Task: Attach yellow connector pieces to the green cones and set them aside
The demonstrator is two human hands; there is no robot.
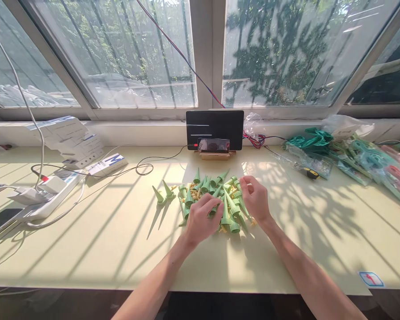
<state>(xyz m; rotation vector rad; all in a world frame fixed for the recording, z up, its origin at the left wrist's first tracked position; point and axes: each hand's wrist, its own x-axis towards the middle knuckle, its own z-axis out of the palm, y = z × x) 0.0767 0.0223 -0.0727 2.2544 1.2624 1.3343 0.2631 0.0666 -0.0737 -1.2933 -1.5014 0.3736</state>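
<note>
Two green cones (159, 197) stand tips up on the tabletop (120, 258), left of a jumbled cone pile (232, 205) whose long axes point many ways. The left hand (201, 218) bends over the pile's near side, fingers curled rightward; the right hand (256, 200) curls at the right edge. Whether either grips anything, I cannot tell.

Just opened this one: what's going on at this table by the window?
A person works bare-handed at a heap of green cones with small yellowish pieces mixed in. The left hand is over the heap's near side, the right hand at its right edge; whether either grips a cone is unclear. Two cones stand to the heap's left. A phone is propped behind.
</note>
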